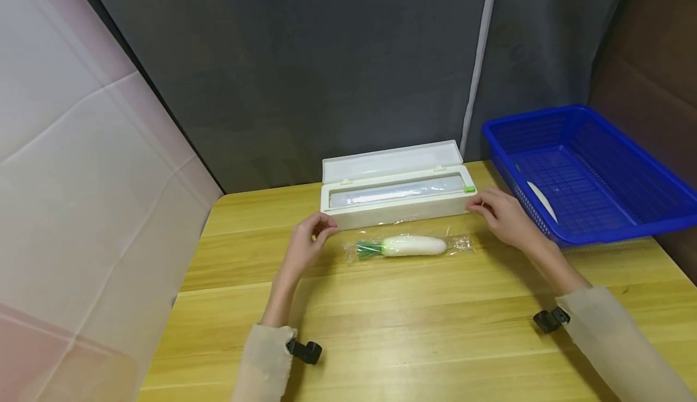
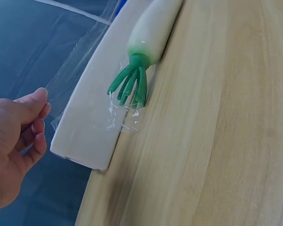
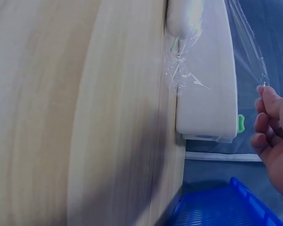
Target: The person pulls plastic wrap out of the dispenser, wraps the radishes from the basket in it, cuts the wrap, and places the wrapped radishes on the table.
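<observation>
Pinching clear film (image 3: 249, 47), left hand (image 1: 306, 243) and right hand (image 1: 505, 217), wrapped radish (image 1: 414, 246) between them, open white box (image 1: 402, 213) behind

This looks like a little work booth, but I can't tell what building it's in. A dark grey cloth (image 1: 283, 75) hangs at twelve o'clock, a pale pink-and-white sheet (image 1: 81, 178) at nine, and a brown wall (image 1: 664, 45) at three. A wooden table (image 1: 408, 329) runs from the middle down to six o'clock.
</observation>
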`<state>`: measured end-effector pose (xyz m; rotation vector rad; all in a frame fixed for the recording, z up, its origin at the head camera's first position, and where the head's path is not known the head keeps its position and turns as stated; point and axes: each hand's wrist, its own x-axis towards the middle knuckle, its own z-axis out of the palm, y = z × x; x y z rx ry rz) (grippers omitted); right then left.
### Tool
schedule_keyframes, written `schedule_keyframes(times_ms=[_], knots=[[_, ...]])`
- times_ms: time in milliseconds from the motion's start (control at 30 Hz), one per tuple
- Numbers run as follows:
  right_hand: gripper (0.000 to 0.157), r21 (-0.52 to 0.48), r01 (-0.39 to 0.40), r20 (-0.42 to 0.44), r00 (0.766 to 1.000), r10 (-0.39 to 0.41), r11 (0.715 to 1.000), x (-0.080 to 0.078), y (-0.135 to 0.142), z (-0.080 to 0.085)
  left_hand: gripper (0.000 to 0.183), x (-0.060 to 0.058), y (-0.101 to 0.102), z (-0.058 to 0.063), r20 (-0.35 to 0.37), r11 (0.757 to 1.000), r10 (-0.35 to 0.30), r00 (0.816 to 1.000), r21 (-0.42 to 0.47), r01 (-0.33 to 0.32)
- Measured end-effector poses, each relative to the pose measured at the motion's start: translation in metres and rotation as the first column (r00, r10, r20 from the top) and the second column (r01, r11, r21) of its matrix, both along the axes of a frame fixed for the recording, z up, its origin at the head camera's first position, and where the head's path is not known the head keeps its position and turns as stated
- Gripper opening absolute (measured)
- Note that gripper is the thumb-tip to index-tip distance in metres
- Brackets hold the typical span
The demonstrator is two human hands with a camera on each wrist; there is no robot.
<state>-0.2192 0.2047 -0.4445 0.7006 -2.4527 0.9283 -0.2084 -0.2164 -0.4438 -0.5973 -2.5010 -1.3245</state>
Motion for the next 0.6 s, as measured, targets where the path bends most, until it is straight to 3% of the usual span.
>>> schedule_keyframes(times_ms=[600], knots=[[0.012,0.003,0.008,0.022,1.000,-0.008,1.000,0.018,0.003,-0.003,0.005,0.016,-0.005,0.004,-0.047,0.995,-0.056,0.997,-0.085,0.051]])
